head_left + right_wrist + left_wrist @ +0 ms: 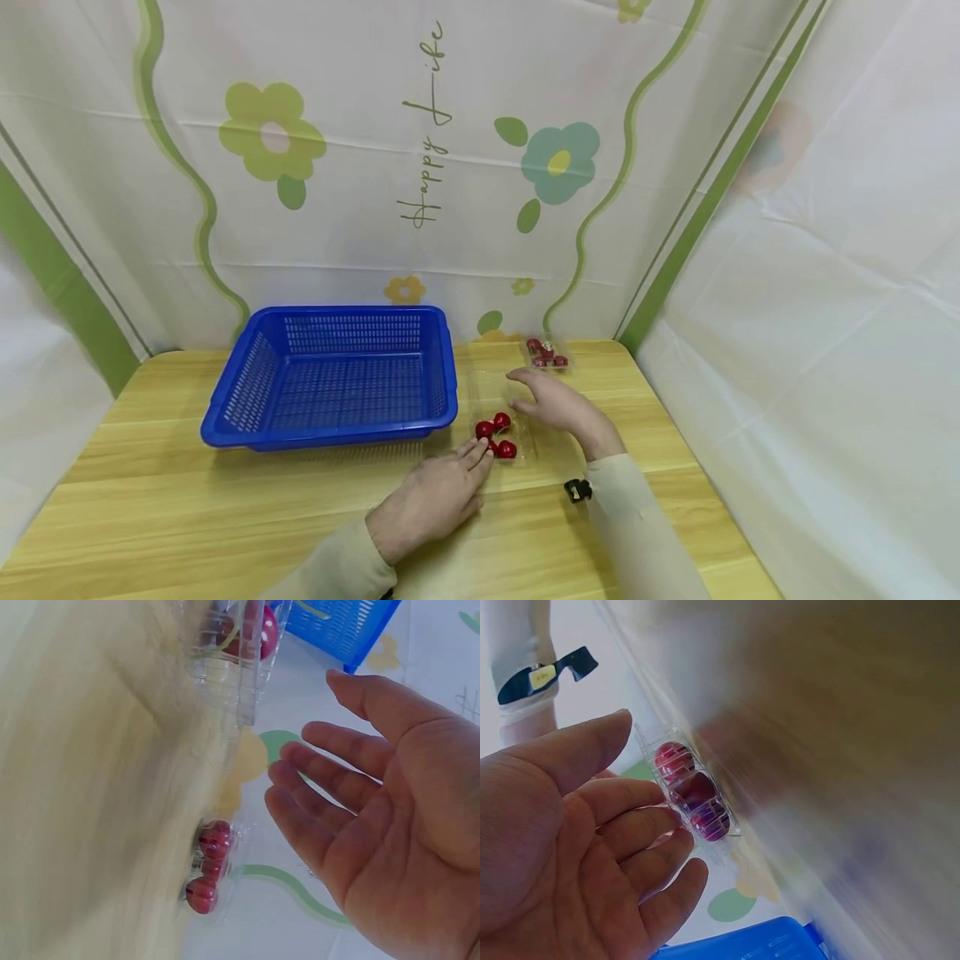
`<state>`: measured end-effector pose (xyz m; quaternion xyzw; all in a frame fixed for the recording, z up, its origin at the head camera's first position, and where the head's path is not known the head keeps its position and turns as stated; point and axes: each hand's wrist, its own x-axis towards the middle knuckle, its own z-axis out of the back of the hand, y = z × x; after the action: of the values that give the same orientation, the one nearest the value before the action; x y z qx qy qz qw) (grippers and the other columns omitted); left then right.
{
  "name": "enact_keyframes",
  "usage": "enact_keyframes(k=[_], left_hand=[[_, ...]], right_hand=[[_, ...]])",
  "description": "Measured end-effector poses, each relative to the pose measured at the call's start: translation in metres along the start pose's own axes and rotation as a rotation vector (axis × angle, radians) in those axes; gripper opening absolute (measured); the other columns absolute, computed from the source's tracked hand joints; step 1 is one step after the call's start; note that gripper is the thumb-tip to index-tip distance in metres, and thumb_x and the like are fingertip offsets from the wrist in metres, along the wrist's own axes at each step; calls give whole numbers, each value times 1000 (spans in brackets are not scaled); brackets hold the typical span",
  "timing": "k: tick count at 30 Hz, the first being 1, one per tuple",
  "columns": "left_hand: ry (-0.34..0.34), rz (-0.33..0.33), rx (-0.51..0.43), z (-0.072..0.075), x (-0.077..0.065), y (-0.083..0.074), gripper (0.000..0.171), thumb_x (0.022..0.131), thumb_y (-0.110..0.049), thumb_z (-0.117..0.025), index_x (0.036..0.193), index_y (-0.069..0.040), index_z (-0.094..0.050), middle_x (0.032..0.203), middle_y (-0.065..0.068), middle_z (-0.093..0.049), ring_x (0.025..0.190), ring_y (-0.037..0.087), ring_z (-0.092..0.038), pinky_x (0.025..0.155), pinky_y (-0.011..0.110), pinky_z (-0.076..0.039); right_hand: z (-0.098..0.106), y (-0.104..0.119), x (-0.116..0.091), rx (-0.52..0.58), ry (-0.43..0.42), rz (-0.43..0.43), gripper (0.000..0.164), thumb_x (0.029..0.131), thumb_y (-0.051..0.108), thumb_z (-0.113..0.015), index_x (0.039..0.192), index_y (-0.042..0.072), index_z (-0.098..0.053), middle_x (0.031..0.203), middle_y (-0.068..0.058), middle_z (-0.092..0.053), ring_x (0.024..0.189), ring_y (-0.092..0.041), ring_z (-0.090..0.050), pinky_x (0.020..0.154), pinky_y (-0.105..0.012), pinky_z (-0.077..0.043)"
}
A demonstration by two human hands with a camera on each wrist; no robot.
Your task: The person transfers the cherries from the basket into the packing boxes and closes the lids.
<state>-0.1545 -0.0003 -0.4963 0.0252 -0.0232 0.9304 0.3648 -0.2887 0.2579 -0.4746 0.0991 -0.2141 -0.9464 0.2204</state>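
Note:
A clear plastic box [522, 454] with several dark red cherries [502, 422] lies on the table to the right of the basket. Its transparent lid seems folded back behind the fruit. My left hand [438, 498] is at the box's near left side, fingers extended, with the fingertips at the box or its cherries; contact is hard to tell. In the left wrist view its palm [577, 847] shows nothing held. Over the lid's right side hovers my right hand [558, 408], thumb and fingers spread. Nothing lies in its palm [397, 817] in the right wrist view.
A blue plastic basket [330, 439] stands at the left, with nothing inside it. A second clear box of red fruit [548, 352] sits at the back edge, beyond my right hand. A patterned white curtain [360, 242] hangs behind the wooden table [225, 517].

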Motion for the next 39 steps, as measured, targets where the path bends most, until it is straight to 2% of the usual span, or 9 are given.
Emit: enact_keyframes(k=[9,20,21,27,29,33,37,39], left_hand=[[-17,-1,8,1,0,0,65,111,-37,-82,165,-4,-65,173,14,-65,162,30,-65,130,43,-59],[-3,5,2,0,0,0,66,111,-39,-82,165,-5,-65,174,13,-65,162,29,-65,129,42,-60],[-2,5,2,0,0,0,66,111,-39,-82,166,-5,-65,174,13,-65,162,29,-65,129,42,-60],[0,1,7,1,0,0,67,112,-39,-81,167,-5,-64,175,13,-64,162,29,-64,131,41,-59],[0,-3,13,1,0,0,66,112,-39,-81,166,-5,-64,174,13,-64,162,29,-65,131,41,-58],[6,-4,22,1,0,0,65,113,-39,-80,167,-5,-64,174,13,-64,162,28,-65,132,41,-58],[10,-2,25,0,0,0,65,113,-40,-79,167,-6,-64,175,13,-64,162,28,-65,132,41,-58],[7,-2,28,0,0,0,65,113,-40,-79,167,-6,-64,174,13,-64,161,28,-65,131,41,-58]], right_hand=[[1,-4,25,5,1,-23,60,120,27,-69,170,-2,-55,178,-26,-56,169,-48,-51,143,-66,-41],[-1,0,55,-86,49,-25,57,120,24,-67,166,-8,-57,171,-29,-61,164,-49,-56,141,-62,-44],[-3,-5,61,-94,59,-23,58,121,25,-66,167,-9,-56,171,-29,-62,164,-49,-57,141,-63,-45],[-41,-86,123,-164,79,32,64,120,40,-65,167,-3,-60,168,-25,-67,158,-45,-63,135,-60,-53],[-47,-97,133,-173,88,21,64,119,40,-66,167,-1,-61,168,-23,-67,159,-44,-64,134,-60,-54],[-45,-90,133,-189,91,13,58,120,39,-66,163,0,-65,164,-23,-70,155,-44,-67,131,-59,-57],[-31,-61,120,-174,112,-2,51,120,31,-66,157,-4,-68,160,-27,-71,151,-47,-68,129,-61,-58],[-26,-54,116,-182,113,2,50,120,31,-66,155,-5,-70,157,-28,-73,148,-45,-70,126,-59,-60]])
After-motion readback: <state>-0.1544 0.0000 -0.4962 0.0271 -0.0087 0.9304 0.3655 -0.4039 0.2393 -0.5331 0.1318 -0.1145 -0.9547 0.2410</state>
